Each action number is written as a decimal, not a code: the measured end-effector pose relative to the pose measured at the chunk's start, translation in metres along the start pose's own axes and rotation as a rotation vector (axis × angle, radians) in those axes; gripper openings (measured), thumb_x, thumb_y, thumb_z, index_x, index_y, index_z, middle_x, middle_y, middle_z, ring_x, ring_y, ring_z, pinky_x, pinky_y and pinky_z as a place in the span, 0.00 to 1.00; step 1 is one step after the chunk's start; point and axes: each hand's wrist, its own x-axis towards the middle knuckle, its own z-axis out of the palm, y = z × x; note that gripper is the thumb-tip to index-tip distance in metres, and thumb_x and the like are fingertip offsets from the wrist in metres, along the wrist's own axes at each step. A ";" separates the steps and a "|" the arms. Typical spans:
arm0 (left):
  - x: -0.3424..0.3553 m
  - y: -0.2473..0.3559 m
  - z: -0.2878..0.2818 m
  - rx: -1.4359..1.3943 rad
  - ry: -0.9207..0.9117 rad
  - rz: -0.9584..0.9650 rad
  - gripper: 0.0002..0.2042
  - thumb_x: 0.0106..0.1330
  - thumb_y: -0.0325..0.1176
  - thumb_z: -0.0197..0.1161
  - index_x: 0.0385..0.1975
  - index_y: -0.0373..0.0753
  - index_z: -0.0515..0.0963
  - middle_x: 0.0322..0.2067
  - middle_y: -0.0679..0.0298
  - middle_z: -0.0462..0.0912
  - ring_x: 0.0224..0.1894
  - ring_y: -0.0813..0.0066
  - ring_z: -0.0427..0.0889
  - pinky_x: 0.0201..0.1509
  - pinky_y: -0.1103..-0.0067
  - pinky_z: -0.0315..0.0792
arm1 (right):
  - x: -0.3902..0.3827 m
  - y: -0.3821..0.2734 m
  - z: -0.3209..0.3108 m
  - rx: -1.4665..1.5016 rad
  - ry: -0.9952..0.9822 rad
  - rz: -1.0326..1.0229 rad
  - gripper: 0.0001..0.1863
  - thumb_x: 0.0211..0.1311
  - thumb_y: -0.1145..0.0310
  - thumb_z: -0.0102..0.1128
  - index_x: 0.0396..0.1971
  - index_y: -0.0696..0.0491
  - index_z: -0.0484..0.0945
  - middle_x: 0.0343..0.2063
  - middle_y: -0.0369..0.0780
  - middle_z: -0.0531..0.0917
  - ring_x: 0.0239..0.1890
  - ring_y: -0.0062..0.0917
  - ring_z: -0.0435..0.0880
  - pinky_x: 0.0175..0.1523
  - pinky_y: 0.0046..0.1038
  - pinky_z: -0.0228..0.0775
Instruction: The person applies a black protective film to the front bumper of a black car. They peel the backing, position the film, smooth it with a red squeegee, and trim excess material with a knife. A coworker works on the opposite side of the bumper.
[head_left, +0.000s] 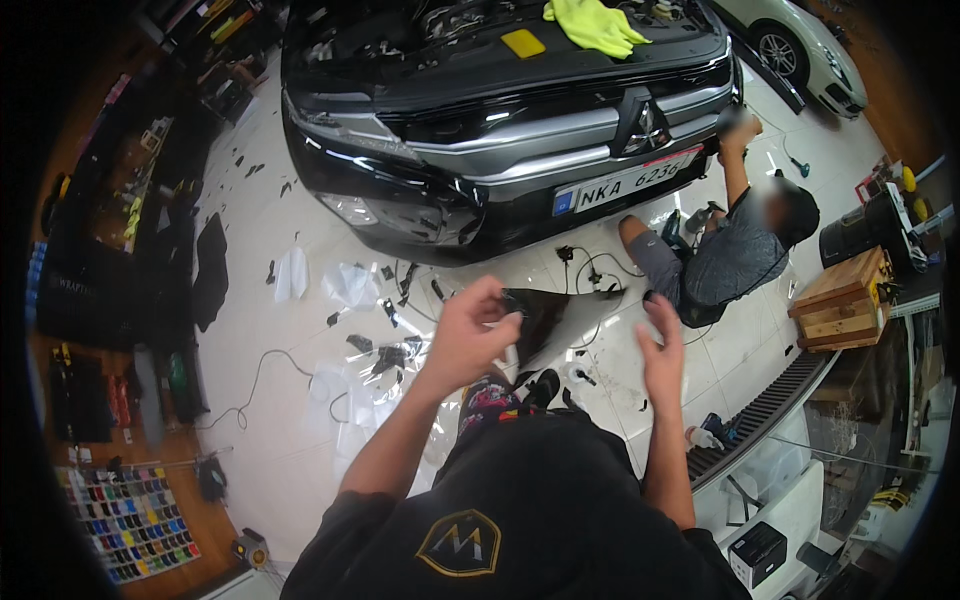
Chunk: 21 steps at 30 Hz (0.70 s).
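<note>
My left hand [468, 335] is closed, pinching a piece of glossy dark film [555, 322] by its left edge between thumb and fingers. The film spreads out to the right and hangs partly blurred in front of my legs. To the right of it, my right hand [662, 352] is raised with thumb and fingers apart, and a small dark bit shows at a fingertip. Beyond my hands stands a black car [400, 190] with its hood up. Silver bars cross its grille [540, 135].
A co-worker [740, 240] crouches at the car's right front corner, one hand against it. Film scraps [385, 355], clear sheets [352, 285] and cables [262, 375] litter the tiled floor. A wooden crate [842, 305] stands right; a yellow-green cloth [598, 27] lies over the engine bay.
</note>
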 end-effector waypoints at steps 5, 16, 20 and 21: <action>0.000 -0.007 0.038 -0.133 -0.060 0.054 0.10 0.68 0.25 0.63 0.47 0.35 0.72 0.37 0.63 0.79 0.34 0.81 0.80 0.33 0.84 0.77 | -0.061 -0.110 0.075 0.056 -0.522 -0.198 0.35 0.65 0.70 0.64 0.71 0.57 0.62 0.64 0.48 0.74 0.67 0.35 0.73 0.63 0.35 0.69; 0.000 0.015 -0.015 0.498 0.149 0.493 0.09 0.67 0.35 0.66 0.39 0.36 0.83 0.37 0.59 0.83 0.40 0.66 0.80 0.44 0.75 0.73 | -0.069 -0.128 0.116 0.426 -0.593 0.020 0.21 0.75 0.68 0.52 0.62 0.61 0.70 0.43 0.37 0.82 0.45 0.17 0.77 0.52 0.22 0.70; -0.005 0.031 -0.031 0.355 0.121 0.490 0.11 0.70 0.34 0.63 0.45 0.34 0.83 0.28 0.63 0.79 0.29 0.75 0.75 0.35 0.80 0.68 | -0.069 -0.147 0.134 0.201 -0.612 -0.079 0.16 0.76 0.65 0.51 0.54 0.61 0.74 0.38 0.36 0.81 0.40 0.14 0.76 0.45 0.20 0.70; -0.004 0.034 -0.036 0.385 0.126 0.571 0.12 0.72 0.33 0.62 0.47 0.33 0.82 0.26 0.65 0.77 0.27 0.80 0.72 0.32 0.82 0.66 | -0.067 -0.152 0.139 0.118 -0.551 -0.088 0.16 0.77 0.65 0.51 0.52 0.61 0.74 0.37 0.36 0.80 0.38 0.15 0.76 0.43 0.20 0.70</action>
